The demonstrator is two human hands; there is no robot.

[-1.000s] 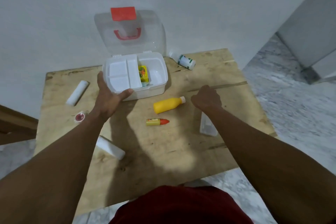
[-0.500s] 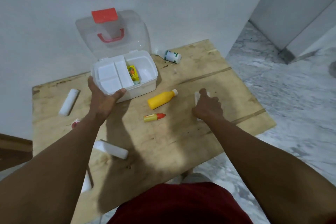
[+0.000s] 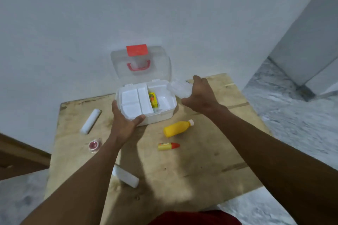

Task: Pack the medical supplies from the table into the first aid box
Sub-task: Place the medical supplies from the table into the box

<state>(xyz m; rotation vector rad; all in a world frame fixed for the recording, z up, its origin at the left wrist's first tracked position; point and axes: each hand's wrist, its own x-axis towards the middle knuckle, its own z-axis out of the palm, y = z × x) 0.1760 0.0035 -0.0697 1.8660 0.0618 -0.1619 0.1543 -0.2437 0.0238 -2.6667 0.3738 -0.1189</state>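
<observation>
The wooden bench (image 3: pixel 201 173) stands against a pale wall (image 3: pixel 164 5), with grey marbled floor (image 3: pixel 296 118) to its right. At its far edge sits the first aid box (image 3: pixel 165 114), white base open, its clear lid (image 3: pixel 161 58) tipped up and back by the wall with a red latch (image 3: pixel 136 50) and a red handle (image 3: pixel 139 65) on it. A white divided tray (image 3: pixel 132 101) fills the left part of the box, and a yellow packet (image 3: pixel 153 99) stands on edge in the open right compartment, just beside the tray. Both bare forearms reach forward from the bottom of the view above a strip of dark red garment (image 3: pixel 193 217). The left forearm crosses over a white roll (image 3: pixel 127 177) near the front, hiding its left end. The left hand (image 3: pixel 126 124) grips the box's near-left corner, thumb along the front rim and fingers up the left side. The right hand (image 3: pixel 200 97) is raised at the box's right rim, fingers curled round a clear packet (image 3: pixel 178 88) that hangs over the right compartment. On the bare wood in front of the box lie a yellow bottle (image 3: pixel 176 129) on its side and, nearer, a small yellow tube (image 3: pixel 168 146) with a red cap. A second white roll (image 3: pixel 90 121) lies well to the left of the box, and a small red round item (image 3: pixel 94 144) in clear wrap lies just beside the left wrist.
</observation>
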